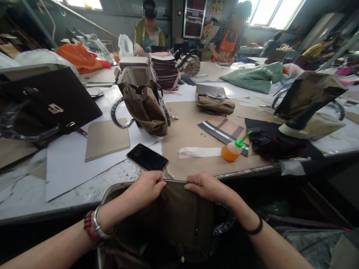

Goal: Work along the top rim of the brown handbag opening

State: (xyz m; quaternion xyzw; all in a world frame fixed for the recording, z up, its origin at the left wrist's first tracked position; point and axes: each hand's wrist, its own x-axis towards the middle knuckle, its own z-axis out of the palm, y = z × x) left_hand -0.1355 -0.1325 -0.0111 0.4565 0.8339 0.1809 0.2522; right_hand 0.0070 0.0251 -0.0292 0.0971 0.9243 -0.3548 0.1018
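Note:
A dark handbag [185, 216] with a brown fabric lining lies at the table's front edge, its inside facing me. My left hand [150, 185] pinches the bag's top rim between thumb and fingers. A short way to the right, my right hand [206, 186] grips the same rim. Between the two hands a stretch of pale edge shows. A zip runs down the lining below my right hand, and a plastic-wrapped handle [224, 224] sticks out on the right. Just beyond my left hand lies a black phone [147, 157]. The bag's lower part is in shadow.
A bottle of orange liquid [231, 149] with a green spout stands near the front edge. Other bags surround it: a dark one [42, 101] at left, a brown-lined one [146, 104] mid-table, another [311, 97] at right. Several people work behind.

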